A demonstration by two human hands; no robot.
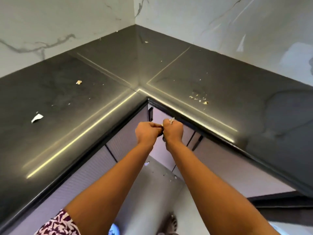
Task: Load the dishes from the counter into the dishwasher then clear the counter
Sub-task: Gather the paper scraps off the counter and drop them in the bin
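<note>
Head view: looking down at an inside corner of a kitchen.
Counter (169, 68): dark and glossy, L-shaped, running along both marble-patterned walls (67, 22) and meeting at the back corner.
Left run of the counter: a torn white paper scrap (37, 118) near the front edge, and a tan crumb (79, 82) further back.
Right run: a cluster of crumbs (199, 98) just beside the inner corner.
Left hand (147, 133): fingers curled, knuckles up, touching the right hand in front of the counter's inner corner. I cannot tell if it pinches anything.
Right hand (173, 131): a closed fist gripping a pale scrap (171, 120) that pokes out of its top.
Below the hands: ribbed cabinet doors (125, 138) under the counter edge.
Floor (152, 192): grey, with a few small bits (172, 178) lying on it.
Lower left: a patterned sleeve (59, 224) in purple and white.
</note>
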